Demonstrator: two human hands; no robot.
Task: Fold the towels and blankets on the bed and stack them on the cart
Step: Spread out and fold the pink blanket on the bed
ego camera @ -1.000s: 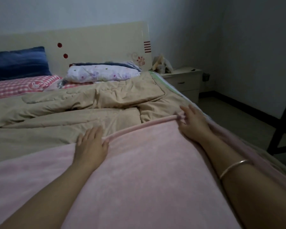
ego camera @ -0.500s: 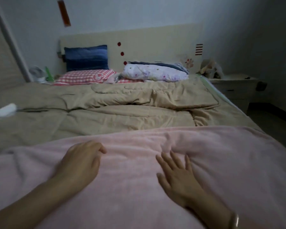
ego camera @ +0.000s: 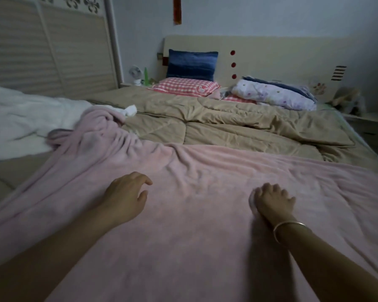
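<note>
A pink blanket (ego camera: 205,225) lies spread across the near part of the bed, and its far left corner is bunched up. My left hand (ego camera: 127,198) rests on it left of centre, fingers relaxed and slightly bent. About a forearm's length to the right, my right hand (ego camera: 271,202), a bangle on its wrist, has its fingers curled down into the cloth, with a small bump of fabric gathered at the thumb. A white blanket (ego camera: 20,120) lies crumpled at the far left, touching the pink bunch. The cart is not in view.
A tan quilt (ego camera: 238,129) covers the bed beyond the pink blanket. Blue, red-checked and flowered pillows (ego camera: 191,65) lie by the headboard. A slatted wardrobe (ego camera: 52,44) stands at the left, and a nightstand (ego camera: 371,125) at the right.
The view has swung left. Both hands came back from the blanket's far edge toward me. My right hand went from flat fingers to curled fingers on the cloth.
</note>
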